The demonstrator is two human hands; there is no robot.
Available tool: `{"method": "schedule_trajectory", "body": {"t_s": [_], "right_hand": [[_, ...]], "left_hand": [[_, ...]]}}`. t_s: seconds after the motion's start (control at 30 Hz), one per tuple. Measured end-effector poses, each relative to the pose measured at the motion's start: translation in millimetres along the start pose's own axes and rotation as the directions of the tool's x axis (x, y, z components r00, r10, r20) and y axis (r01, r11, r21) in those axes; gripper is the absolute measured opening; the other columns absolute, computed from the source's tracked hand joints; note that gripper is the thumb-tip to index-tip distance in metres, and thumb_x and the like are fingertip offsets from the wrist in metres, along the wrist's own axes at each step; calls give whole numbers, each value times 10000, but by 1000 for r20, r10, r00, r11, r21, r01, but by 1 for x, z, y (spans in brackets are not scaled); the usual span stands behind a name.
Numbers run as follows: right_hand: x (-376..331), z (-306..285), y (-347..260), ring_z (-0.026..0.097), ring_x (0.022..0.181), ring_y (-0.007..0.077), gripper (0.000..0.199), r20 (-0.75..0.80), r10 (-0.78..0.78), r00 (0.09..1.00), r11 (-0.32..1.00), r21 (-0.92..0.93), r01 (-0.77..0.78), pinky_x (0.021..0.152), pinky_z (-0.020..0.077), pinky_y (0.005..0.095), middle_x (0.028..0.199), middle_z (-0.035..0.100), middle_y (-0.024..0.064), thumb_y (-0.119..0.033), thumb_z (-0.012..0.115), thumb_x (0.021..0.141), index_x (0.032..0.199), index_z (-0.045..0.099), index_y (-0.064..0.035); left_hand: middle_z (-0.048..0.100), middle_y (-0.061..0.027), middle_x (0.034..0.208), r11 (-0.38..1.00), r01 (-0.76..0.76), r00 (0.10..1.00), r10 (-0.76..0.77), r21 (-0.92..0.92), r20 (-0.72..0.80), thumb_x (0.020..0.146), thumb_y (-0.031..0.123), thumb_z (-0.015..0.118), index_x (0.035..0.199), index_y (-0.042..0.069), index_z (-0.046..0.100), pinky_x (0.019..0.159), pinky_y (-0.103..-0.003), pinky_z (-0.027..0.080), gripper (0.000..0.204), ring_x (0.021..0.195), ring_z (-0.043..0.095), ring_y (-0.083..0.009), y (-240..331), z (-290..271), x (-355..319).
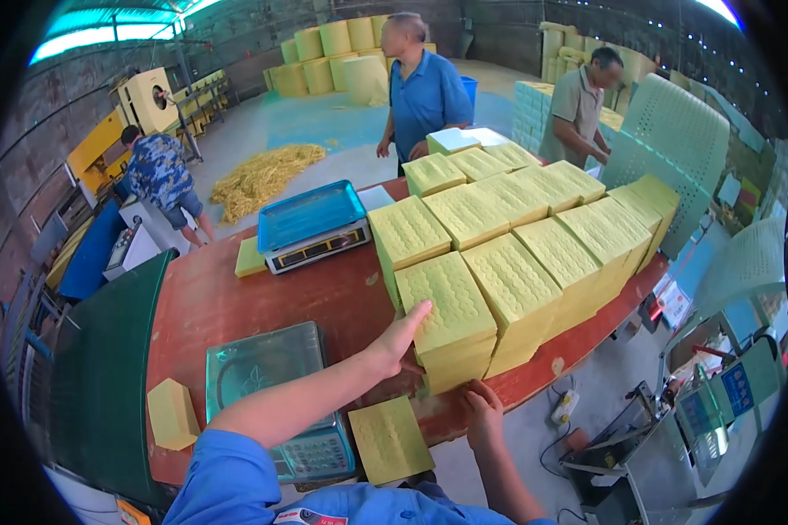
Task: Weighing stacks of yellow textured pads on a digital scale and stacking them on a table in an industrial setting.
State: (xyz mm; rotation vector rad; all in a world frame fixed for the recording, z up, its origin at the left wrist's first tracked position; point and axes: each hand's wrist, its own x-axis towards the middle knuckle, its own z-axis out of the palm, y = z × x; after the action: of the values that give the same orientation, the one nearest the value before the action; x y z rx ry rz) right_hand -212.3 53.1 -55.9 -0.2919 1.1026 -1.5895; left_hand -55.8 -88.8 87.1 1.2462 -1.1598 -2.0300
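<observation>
Nearest stack of yellow foam pads, standing at the front edge of the red surface, first in a long row of stacks. Left hand reaching out on a straight arm in a blue sleeve, fingers flat and together, resting on the top of that stack at its left corner. Right hand coming up from below, fingers curled against the bottom front of the same stack, right at the edge of the surface. One loose yellow pad lying flat just left of the right hand, partly over the edge. Glass-topped scale under the left arm, blue-topped scale farther back. Small yellow block far left. Bare red room between the scales and the stacks. Grey floor dropping away past the front edge.
</observation>
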Motion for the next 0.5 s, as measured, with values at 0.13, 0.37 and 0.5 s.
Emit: {"method": "schedule_trajectory", "body": {"t_s": [0.13,0.37,0.5], "right_hand": [[-5,-5,-4,558,1155,289,407,42,6,999,1000,-21,-5,1004,475,388,1231,561,180,31,524,892,1292,485,97],[1,-23,-5,607,1009,192,360,246,-72,967,986,-129,106,896,493,327,1095,634,113,-73,585,888,1232,555,26],[-27,-12,-19,622,1016,230,377,170,48,984,989,-148,-23,873,522,319,1108,611,145,-48,517,933,1304,499,16]], "left_hand": [[399,-142,1448,1000,-5,1000,5,-9,-13,860,661,507,1474,187,259,871,-677,453,814,1266,453,-402,-4,-1,1],[605,-130,1243,873,-390,916,401,-293,-26,960,564,454,1286,-10,528,986,-358,435,664,1167,562,-220,-16,21,-24],[402,-229,1445,778,-496,753,607,386,-255,927,429,597,1478,-42,253,996,-347,447,803,1283,474,-265,-61,18,-79]]}}
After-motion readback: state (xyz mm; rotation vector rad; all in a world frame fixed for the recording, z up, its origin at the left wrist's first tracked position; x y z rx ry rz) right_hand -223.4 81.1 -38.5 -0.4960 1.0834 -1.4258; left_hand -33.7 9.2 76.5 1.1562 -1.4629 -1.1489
